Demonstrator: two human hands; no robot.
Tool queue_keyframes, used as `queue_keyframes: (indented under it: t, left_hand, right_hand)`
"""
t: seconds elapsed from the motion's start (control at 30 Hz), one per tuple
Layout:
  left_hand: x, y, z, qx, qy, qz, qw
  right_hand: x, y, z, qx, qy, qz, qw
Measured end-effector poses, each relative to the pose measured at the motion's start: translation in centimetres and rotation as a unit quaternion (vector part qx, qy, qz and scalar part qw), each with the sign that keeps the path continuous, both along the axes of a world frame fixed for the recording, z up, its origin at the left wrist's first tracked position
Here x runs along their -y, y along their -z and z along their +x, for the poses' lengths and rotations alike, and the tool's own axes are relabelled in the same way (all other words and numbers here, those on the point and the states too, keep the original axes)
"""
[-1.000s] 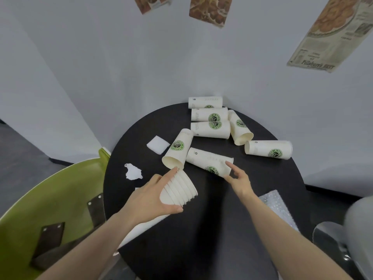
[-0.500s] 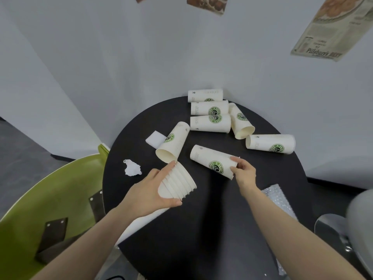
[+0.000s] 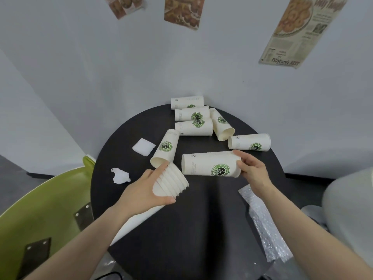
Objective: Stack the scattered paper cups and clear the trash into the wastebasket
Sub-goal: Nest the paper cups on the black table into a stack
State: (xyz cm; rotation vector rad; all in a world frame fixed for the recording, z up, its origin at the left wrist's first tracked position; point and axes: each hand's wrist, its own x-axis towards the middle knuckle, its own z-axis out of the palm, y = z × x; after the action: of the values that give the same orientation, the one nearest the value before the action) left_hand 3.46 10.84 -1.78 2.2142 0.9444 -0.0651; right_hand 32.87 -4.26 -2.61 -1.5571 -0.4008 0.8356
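near table (image 3: pixel 201 229) bare, 6 loose cups (image 3: pixel 193 128) crowd far edge

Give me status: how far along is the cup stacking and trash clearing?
Done: left hand holds a nested stack. In hand: right hand grips one cup. Left: six loose cups on the table; crumpled paper, white pad and bubble wrap.

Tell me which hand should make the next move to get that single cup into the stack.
Right. The right hand already grips the single cup at its wide rim, narrow base pointing toward the stack. The left hand is occupied holding the stack with its open mouth facing that cup.
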Motion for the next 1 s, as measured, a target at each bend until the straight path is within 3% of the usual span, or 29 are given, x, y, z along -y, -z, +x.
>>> queue_keyframes:
  t: [0.47, 0.67, 1.0]
  left_hand:
    - [0.6, -1.5, 0.1, 0.003, 0.081, 0.052, 0.995]
    - [0.7, -1.7, 0.1, 0.023, 0.091, 0.033, 0.995]
    - [0.3, -1.2, -1.3, 0.022, 0.07, 0.018, 0.997]
  right_hand:
    - [-1.4, -2.3, -4.9, -0.047, -0.169, 0.05, 0.983]
    - [-2.7, -2.8, -8.3, -0.061, -0.234, 0.047, 0.969]
    - [-4.3, -2.0, -11.6, -0.07, -0.272, 0.04, 0.959]
